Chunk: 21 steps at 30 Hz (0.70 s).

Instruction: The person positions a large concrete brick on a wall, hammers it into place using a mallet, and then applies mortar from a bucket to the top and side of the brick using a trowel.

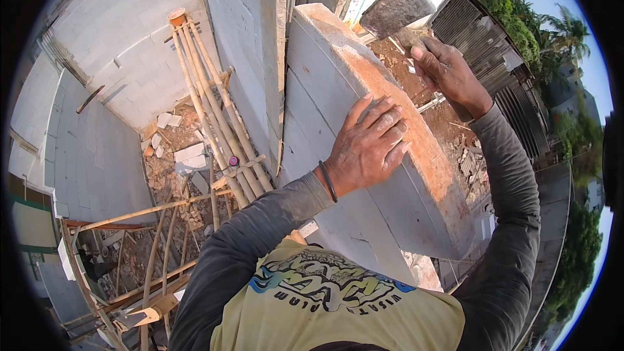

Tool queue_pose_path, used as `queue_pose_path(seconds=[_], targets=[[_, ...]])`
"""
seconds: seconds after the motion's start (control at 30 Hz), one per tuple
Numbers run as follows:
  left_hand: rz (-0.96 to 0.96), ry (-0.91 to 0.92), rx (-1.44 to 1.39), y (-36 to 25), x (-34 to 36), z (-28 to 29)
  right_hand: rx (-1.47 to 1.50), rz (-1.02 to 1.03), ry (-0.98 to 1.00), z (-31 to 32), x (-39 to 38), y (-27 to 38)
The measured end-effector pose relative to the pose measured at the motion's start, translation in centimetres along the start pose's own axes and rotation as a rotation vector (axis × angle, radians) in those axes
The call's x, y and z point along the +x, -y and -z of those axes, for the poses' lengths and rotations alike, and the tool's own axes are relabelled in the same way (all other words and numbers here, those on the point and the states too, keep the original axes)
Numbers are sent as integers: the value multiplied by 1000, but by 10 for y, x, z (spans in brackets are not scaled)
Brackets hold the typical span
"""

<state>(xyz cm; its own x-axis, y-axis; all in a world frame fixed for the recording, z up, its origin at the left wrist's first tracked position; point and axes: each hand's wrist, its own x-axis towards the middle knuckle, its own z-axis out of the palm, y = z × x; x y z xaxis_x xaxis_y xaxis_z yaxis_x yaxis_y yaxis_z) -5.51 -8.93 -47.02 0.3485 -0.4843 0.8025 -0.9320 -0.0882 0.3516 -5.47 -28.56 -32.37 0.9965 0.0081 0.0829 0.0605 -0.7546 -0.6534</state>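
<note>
Grey blockwork [97,149] is noted at far left, with a handsaw [144,315] resting on scaffolding below it. Pale broken blocks [190,156] are scattered on the ground. One container is seen: an orange bucket [176,21], set at the far end of the bamboo poles [211,94]; its contents cannot be made out.

Mid-view, the left hand [372,142] is laid palm down on the near wall [390,211], fingers slightly apart, nothing held. The wall is situated directly in front of the torso; its top edge [426,146] is coated with orange-brown dust or grit.

To the right, a broad flat-bladed tool [398,10] is raised by the wall's far end; whether the blade is touched to the wall cannot be told. Its handle is clamped in the right hand [447,78], the grip closed around it.

Step in hand, as judged: the wall top is being worked, with the body steadied by the left palm. For the next move, a firm right grip and a controlled blade angle would be called for, with the left fingers clear of the blade's path.
</note>
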Motion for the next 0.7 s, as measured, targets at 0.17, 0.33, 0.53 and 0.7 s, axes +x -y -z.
queue_pose_path(seconds=[0.17,0.33,0.53,0.7], targets=[[19,-95,56,-4,0,-11,-100,-65,-7,18,-20,-21],[15,-116,24,-4,3,-15,-368,-18,173,10,-21,-52],[11,-150,-13,2,-1,-19,-364,-29,144,11,-19,-28],[-9,-216,-103,0,1,-24,-370,-58,123,8,-30,-35]])
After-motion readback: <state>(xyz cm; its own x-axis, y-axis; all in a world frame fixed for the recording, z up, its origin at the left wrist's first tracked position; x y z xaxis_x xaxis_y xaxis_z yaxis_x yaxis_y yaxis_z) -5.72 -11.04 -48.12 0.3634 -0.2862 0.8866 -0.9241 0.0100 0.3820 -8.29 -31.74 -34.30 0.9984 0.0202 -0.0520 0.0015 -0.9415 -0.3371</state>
